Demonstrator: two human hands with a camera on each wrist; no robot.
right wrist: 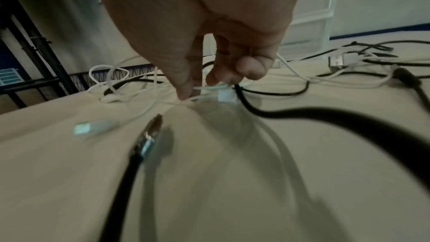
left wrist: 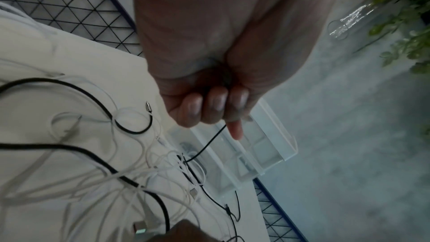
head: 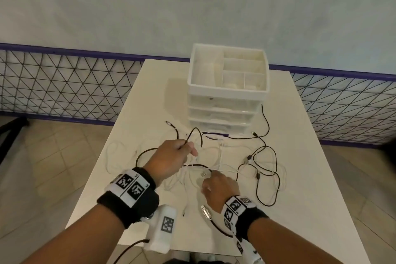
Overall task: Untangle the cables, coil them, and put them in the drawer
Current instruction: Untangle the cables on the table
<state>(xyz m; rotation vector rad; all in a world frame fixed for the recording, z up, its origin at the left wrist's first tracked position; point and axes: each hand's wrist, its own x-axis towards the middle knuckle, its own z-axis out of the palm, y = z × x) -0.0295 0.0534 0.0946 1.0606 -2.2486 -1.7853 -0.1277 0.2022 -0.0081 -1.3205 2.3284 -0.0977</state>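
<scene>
Cables point(head: 222, 167) tangled on table point(head: 300, 156) before drawer unit point(head: 227, 100) | left hand point(head: 173, 156) grips thin black cable point(left wrist: 207, 144), running away toward drawers | right hand point(head: 218, 186) pinches white cable point(right wrist: 209, 87) at the knot, nearer the person.

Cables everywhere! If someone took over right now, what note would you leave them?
Left hand: grips a thin black cable, lifted above the pile.
Right hand: fingers pinch white cable in the middle of the tangle, low at the table.
Cables: black and white ones lie tangled on the table in front of the drawer unit. A black cable's metal plug lies beside the right wrist.
Done: nothing coiled or put away yet.
Left: pull each cable free, coil it, open a drawer, put the coils in.
</scene>
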